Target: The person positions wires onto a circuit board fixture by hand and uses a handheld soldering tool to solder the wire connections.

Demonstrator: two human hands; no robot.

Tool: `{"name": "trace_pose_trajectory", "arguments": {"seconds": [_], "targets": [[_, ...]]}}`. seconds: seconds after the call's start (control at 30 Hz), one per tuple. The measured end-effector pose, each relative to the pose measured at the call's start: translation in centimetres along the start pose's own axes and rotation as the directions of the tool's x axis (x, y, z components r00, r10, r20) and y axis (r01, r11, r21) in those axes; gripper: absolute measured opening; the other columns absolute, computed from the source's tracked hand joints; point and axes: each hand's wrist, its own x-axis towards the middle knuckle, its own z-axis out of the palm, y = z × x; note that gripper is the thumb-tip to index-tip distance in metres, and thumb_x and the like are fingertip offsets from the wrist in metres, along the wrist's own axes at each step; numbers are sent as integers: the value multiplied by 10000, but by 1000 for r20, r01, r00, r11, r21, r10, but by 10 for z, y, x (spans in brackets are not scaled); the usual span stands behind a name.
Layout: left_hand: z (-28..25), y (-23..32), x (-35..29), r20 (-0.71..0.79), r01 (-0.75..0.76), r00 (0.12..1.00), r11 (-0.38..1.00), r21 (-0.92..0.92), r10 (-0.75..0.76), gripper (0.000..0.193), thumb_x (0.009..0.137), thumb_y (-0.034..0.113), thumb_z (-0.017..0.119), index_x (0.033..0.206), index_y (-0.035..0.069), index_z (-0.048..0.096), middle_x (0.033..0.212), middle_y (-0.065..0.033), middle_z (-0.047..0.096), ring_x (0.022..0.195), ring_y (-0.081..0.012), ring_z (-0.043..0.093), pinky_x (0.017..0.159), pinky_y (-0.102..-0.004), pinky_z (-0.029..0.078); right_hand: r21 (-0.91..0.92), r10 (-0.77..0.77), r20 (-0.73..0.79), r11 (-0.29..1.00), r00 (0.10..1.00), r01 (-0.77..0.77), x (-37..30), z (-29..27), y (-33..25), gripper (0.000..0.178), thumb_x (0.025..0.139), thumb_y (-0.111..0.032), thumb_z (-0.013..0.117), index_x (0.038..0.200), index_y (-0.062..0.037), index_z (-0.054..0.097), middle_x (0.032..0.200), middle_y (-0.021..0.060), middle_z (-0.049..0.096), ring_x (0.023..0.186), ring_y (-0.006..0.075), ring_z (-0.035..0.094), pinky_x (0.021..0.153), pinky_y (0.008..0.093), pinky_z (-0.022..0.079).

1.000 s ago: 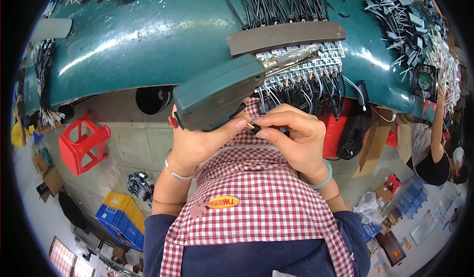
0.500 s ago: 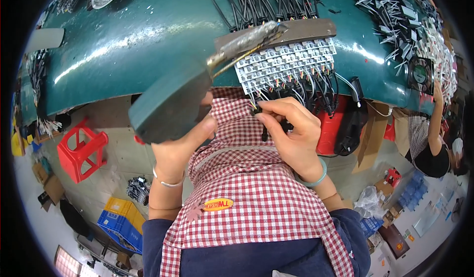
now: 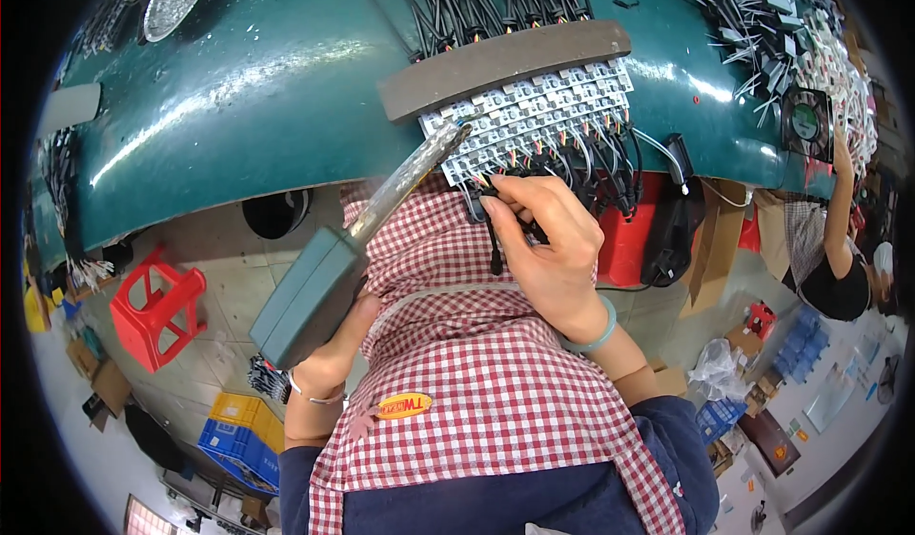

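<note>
My left hand (image 3: 334,354) is closed around the grip of a green soldering gun (image 3: 307,292). The gun's metal barrel points away and to the right, its tip over the left part of a panel of small white circuit boards (image 3: 534,116). At the panel's near left corner, my right hand (image 3: 553,240) pinches a thin black cable (image 3: 496,249) by its wire end; the rest dangles down. Whether the wires touch the solder pads is too small to tell. More black cables (image 3: 610,173) hang from the panel's near edge, right of my right hand.
A dark bar (image 3: 510,63) lies along the panel's far edge, with black cables (image 3: 467,1) fanned behind it on the green table (image 3: 238,106). A small fan (image 3: 807,121) stands at the right, near another person's arm (image 3: 839,201). A red stool (image 3: 157,306) is on the floor at left.
The soldering gun has come down toward me, its tip shifting from over the dark bar to over the circuit boards. My right hand keeps its pinch on the cable, slightly farther left.
</note>
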Motion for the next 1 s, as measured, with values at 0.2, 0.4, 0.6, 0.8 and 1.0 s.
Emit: {"name": "trace_pose_trajectory", "arguments": {"seconds": [0.2,0.4,0.6,0.8,1.0], "targets": [[1,-1,1,-56,-70,995,965,254,87,258,721,15,789,964,-29,715,856,-138,706,727,-243,688,672,-320,531,-74,-32,-44,997,999,28,1,4,3,239,784,61,767,1003,-2,696,870,104,685,650,159,630,551,254,507],[3,0,2,10,-152,987,925,349,158,251,674,14,779,910,-41,715,860,-163,692,726,-293,696,655,-337,547,-114,-26,-41,993,999,21,2,6,4,221,786,64,761,987,3,694,866,105,677,632,161,632,535,259,511],[7,13,16,171,-404,914,802,440,367,216,654,-25,758,863,-52,711,840,-159,678,714,-297,697,640,-343,565,-132,-22,-35,991,999,18,1,6,4,223,781,72,756,984,7,691,864,106,672,635,170,642,540,272,523],[6,18,19,227,-406,914,795,451,337,218,639,-44,749,852,-60,707,829,-159,673,691,-286,694,617,-330,561,-147,-26,-31,989,999,22,1,6,4,231,773,76,756,983,4,691,856,105,669,625,175,644,541,272,524],[6,17,21,244,-407,912,792,454,329,228,630,-30,750,850,-63,701,808,-153,666,682,-279,690,609,-322,554,-147,-34,-45,989,998,27,1,8,4,226,771,77,755,975,5,690,846,102,668,625,173,643,538,270,521]]}}
